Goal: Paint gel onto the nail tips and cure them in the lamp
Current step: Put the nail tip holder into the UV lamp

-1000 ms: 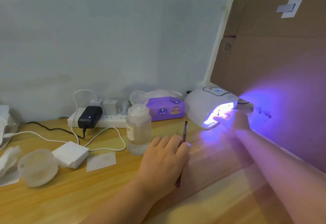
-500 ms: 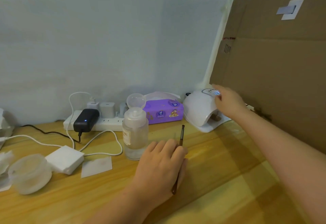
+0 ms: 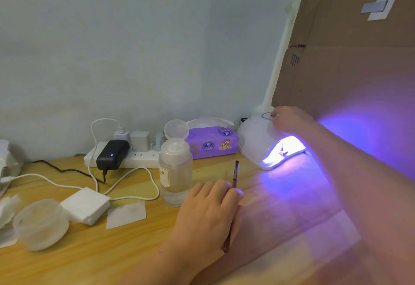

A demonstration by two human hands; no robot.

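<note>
The white curing lamp (image 3: 253, 143) stands at the back right of the wooden table (image 3: 89, 260), lit violet inside. A small dark piece, perhaps a nail tip on a holder (image 3: 281, 150), sits in its glowing mouth. My right hand (image 3: 292, 119) rests on top of the lamp, fingertips on the control panel. My left hand (image 3: 206, 215) lies on the table and holds a thin brown gel brush (image 3: 234, 173), bristles pointing away from me.
A clear bottle with flip cap (image 3: 175, 172) stands just left of my left hand. Behind it are a purple tissue pack (image 3: 213, 143) and a power strip (image 3: 134, 156) with chargers and cables. Cotton pads (image 3: 86, 206) and a frosted jar (image 3: 40, 224) lie left. A cardboard sheet (image 3: 350, 60) leans right.
My right hand came out of the lamp's mouth and went up onto its top panel. The light went off half a second ago and is on again now. The left hand stayed put.
</note>
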